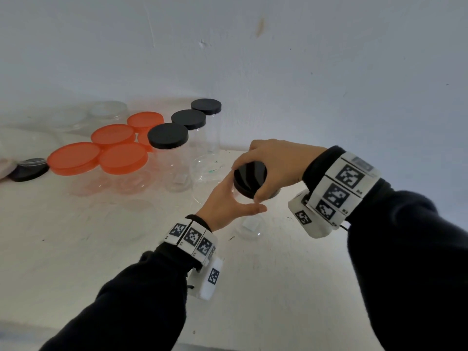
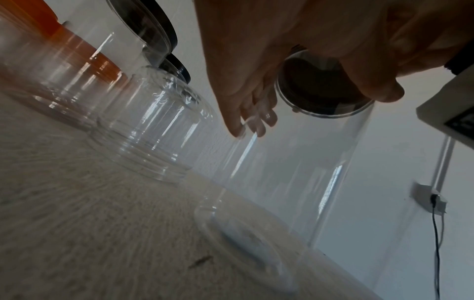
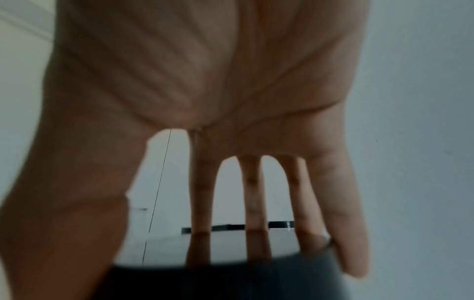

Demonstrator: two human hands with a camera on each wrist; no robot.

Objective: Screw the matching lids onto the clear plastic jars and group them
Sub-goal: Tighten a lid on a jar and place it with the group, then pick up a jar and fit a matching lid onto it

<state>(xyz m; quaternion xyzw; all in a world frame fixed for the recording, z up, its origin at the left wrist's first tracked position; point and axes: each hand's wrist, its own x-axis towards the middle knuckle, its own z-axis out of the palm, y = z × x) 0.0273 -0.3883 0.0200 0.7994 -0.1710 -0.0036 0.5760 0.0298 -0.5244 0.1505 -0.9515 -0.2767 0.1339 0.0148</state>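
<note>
A tall clear jar stands on the white table in front of me. My left hand wraps round its upper wall just under the rim, thumb toward me. My right hand grips the black lid from above, fingers spread round its edge, with the lid sitting on the jar's mouth. In the left wrist view the jar and the lid's underside show, with my left fingers on the wall. In the right wrist view my right fingertips reach over the lid.
Three tall jars with black lids stand in a row at the back. Left of them are several orange-lidded jars. An open wide clear jar stands just behind my left hand. A loose black lid lies far left. The wall is close behind.
</note>
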